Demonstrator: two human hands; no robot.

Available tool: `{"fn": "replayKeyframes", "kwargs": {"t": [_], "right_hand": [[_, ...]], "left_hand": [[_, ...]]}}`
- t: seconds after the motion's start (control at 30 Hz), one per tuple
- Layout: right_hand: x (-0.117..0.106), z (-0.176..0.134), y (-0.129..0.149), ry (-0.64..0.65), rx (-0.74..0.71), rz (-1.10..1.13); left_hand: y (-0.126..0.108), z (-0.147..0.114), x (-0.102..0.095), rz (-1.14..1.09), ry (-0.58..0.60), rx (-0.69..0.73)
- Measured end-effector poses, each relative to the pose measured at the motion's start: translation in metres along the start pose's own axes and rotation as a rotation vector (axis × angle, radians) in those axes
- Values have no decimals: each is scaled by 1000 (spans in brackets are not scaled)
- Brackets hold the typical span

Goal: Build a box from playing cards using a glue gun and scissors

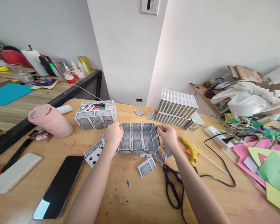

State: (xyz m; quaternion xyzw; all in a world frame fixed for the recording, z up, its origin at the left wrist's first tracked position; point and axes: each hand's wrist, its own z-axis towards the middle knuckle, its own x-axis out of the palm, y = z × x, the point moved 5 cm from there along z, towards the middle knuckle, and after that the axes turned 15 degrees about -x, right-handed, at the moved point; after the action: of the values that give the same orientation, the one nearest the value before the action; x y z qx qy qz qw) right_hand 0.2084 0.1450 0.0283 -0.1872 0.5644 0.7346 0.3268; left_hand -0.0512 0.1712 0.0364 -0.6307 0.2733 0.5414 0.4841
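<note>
Your table (140, 208) has a light wood-grain top, scuffed and dotted with dark paint marks (127, 183). It stands before a white wall (123, 53) with a jutting column and a small dark hole low down. At the table's middle sits an open box (137, 140) covered in grey-backed playing cards. Your hands are apart, one at each end of it: your left hand (114, 133) grips the left end, and your right hand (169, 136) pinches the right end's rim. Behind, to the left, is a slotted card-covered box (93, 119); to the right rise stacked card packs (177, 107). Scissors (165, 168) and a yellow glue gun (193, 151) lie near your right forearm. A plank-topped second table (11, 113) adjoins on the left.
</note>
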Motion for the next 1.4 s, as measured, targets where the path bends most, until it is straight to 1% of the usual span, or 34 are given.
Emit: {"fn": "replayKeyframes", "kwargs": {"t": [0.07, 0.17, 0.23, 0.33, 0.43, 0.53, 0.7, 0.87, 1.03, 1.1, 1.23, 1.3, 1.4], "right_hand": [[-9, -8, -1, 25, 27, 49], [-15, -28, -3, 64, 56, 129], [-14, -46, -1, 81, 61, 194], [-8, -71, 6, 117, 51, 241], [-1, -88, 15, 177, -9, 231], [4, -95, 17, 215, -39, 208], [5, -96, 12, 182, -50, 184], [7, -98, 17, 179, -124, 158], [4, -100, 18, 181, -169, 142], [5, -101, 21, 251, -228, 146], [14, -110, 35, 455, -428, 81], [19, -115, 38, 505, -468, -7], [26, -118, 41, 533, -475, -95]], "left_hand": [[-1, 2, 1, -83, -14, 52], [-7, 2, 4, -241, 2, 267], [-12, 0, 8, -280, 39, 399], [-16, -1, 13, -265, 50, 478], [-15, 1, 16, -280, 24, 467], [-11, 4, 17, -316, 3, 420], [-8, 7, 17, -353, -3, 369], [-7, 8, 18, -374, 36, 314], [-9, 8, 21, -422, 63, 316], [-9, 8, 22, -440, 78, 320], [-9, 8, 23, -456, 79, 329], [-9, 8, 24, -462, 74, 338], [-8, 9, 25, -466, 68, 344]]}}
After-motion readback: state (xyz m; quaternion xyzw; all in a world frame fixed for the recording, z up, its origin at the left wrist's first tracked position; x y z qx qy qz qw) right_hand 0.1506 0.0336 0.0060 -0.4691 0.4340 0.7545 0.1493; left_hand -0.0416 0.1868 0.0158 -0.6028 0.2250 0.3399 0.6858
